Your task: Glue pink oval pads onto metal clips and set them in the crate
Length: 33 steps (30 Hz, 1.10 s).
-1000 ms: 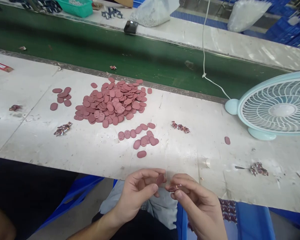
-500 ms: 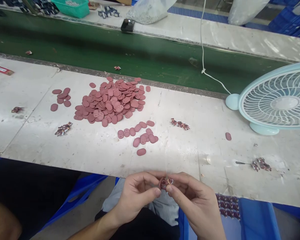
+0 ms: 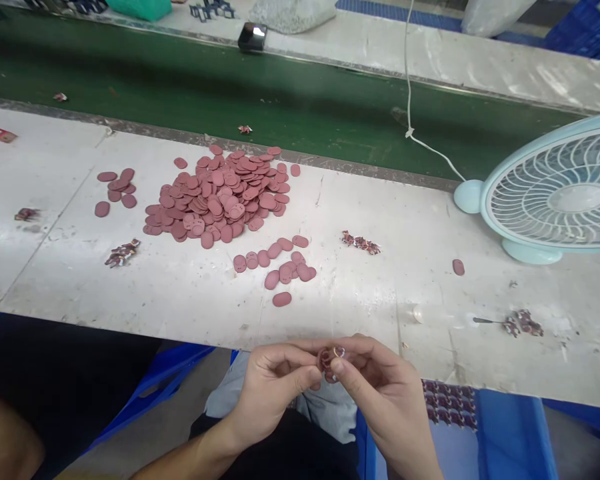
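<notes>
Between my two hands, at the table's front edge, is a small dark red figure (image 3: pixel 330 365) with white and orange details. My left hand (image 3: pixel 279 383) is closed on its left side, thumb and fingers pinching a reddish-brown part. My right hand (image 3: pixel 380 387) pinches the right side of the same figure. The fingers cover much of it. Beyond my hands, a small group of reddish-brown oval discs (image 3: pixel 281 299) lies on the white table (image 3: pixel 350 293), with a large heap of such discs (image 3: pixel 220 197) farther back to the left.
A light blue fan (image 3: pixel 575 200) stands at the right. Small figures lie in clusters (image 3: pixel 361 243) on the table. Below its edge at the right, a blue tray (image 3: pixel 510 433) holds rows of figures. A green belt (image 3: pixel 305 93) runs behind. A person's arm (image 3: pixel 5 440) shows lower left.
The camera view has shifted slightly, so the table and its objects sit a little higher in the picture. Both hands still hold the small figure, which is turned slightly.
</notes>
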Motion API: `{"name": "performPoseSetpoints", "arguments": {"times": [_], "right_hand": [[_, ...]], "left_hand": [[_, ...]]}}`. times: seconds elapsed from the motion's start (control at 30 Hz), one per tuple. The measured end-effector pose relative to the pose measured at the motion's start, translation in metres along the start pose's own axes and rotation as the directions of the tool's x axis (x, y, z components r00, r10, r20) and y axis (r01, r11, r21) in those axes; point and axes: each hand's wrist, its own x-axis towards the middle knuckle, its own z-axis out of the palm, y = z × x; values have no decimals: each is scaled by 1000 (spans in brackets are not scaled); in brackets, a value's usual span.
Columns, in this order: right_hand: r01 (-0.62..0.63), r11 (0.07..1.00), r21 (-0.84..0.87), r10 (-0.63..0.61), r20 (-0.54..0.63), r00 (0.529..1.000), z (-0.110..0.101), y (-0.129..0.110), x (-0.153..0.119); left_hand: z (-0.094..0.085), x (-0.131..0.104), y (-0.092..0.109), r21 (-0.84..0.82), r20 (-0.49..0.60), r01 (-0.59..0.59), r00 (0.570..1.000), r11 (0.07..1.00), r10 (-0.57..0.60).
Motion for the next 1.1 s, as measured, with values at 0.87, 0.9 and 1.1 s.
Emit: {"name": "performPoseSetpoints", "arguments": {"times": [0.87,0.9,1.1], "right_hand": [[48,975,216,-20,-130,991,-29,28,-27],[71,975,212,-36,-166,985,-41,33,-37],[24,983,-180,-148,-721,677,-147,89,-125]], "left_hand": [[16,-1,0,324,116,-104,991,940,69],[15,-1,0,382,164,-146,983,912,89],[0,15,7,605,296,-469,883,643,365]]}}
